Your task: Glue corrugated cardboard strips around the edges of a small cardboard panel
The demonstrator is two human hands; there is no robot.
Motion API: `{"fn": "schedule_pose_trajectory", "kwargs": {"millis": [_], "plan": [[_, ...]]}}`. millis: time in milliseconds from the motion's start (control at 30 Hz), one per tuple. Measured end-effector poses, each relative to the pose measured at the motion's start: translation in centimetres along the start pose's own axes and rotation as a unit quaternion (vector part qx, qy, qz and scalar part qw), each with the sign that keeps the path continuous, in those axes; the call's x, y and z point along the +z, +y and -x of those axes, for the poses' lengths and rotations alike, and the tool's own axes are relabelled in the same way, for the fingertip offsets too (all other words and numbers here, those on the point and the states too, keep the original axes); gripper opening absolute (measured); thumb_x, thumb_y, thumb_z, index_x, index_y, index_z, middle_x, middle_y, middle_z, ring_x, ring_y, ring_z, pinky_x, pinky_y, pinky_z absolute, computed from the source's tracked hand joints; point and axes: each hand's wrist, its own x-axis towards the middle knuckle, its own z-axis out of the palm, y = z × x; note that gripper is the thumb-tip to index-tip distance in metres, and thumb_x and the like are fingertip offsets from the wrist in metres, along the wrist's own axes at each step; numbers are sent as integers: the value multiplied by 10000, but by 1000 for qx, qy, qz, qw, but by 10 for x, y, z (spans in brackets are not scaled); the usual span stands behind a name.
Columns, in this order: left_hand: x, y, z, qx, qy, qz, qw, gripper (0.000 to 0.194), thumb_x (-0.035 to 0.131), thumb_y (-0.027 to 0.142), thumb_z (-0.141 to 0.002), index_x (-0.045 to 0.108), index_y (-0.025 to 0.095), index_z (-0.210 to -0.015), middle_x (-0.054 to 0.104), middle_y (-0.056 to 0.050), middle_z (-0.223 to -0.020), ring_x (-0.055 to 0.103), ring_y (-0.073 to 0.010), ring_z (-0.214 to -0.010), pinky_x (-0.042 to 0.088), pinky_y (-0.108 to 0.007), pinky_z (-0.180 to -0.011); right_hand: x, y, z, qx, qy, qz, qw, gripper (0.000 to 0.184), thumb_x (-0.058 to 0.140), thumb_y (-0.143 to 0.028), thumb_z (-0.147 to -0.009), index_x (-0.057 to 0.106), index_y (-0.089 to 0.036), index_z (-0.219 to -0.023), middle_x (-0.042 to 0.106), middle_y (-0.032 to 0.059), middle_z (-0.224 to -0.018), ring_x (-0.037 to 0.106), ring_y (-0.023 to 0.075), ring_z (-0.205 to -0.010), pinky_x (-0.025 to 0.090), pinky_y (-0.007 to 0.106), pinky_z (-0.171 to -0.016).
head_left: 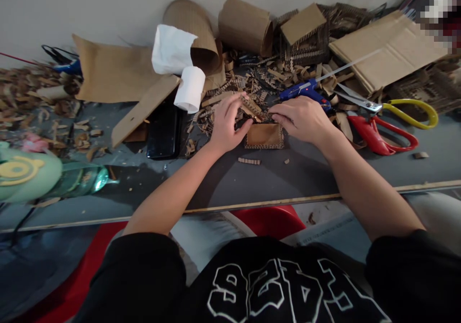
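Observation:
A small shallow cardboard tray [264, 136] with corrugated walls lies on the dark table between my hands. At its far left corner is my left hand [226, 124], thumb near the tray's rim and fingers apart from the thumb. My right hand [300, 116] is closed at the far right corner, thumb and forefinger pinching what looks like a thin corrugated cardboard strip; its fingertips partly hide it. One short corrugated strip [249, 161] lies in front of the tray. Cardboard scraps [252, 85] are heaped just beyond both hands.
To the right are a blue glue gun [300, 89] and scissors [374, 108] with red and yellow handles. A black phone [163, 133], a white paper roll [189, 89] and a green bottle [79, 179] are leftward. Cardboard rolls [245, 25] stand against the wall.

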Motion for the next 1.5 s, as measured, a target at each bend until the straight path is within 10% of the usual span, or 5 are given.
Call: {"fn": "schedule_pose_trajectory", "kwargs": {"millis": [100,300,1500], "plan": [[-1,4,-1,-7,-9,60,998,639,442,616,-981,336,242,-1488,621,-134,-1371,625,-234,-1228,502,-382,-1034,-2,2,0,15,-25,35,999,382,371,-326,-1022,721,-201,-1112,742,91,-997,657,244,-941,427,360,-834],[-2,9,-5,-6,-4,25,1000,391,447,474,-1028,725,200,-1062,777,-65,-989,698,-173,-955,551,-345,-897,-9,3,2,33,-17,11,999,417,373,-342,-1005,747,-190,-1108,732,95,-1107,638,250,-1064,455,352,-878],[4,3,-7,1,-55,13,998,291,554,374,-985,790,204,-988,788,-56,-904,647,-225,-993,538,-419,-907,-5,1,3,61,-52,3,997,313,477,-251,-891,787,-207,-902,761,51,-1100,661,260,-1057,476,344,-771]]}}
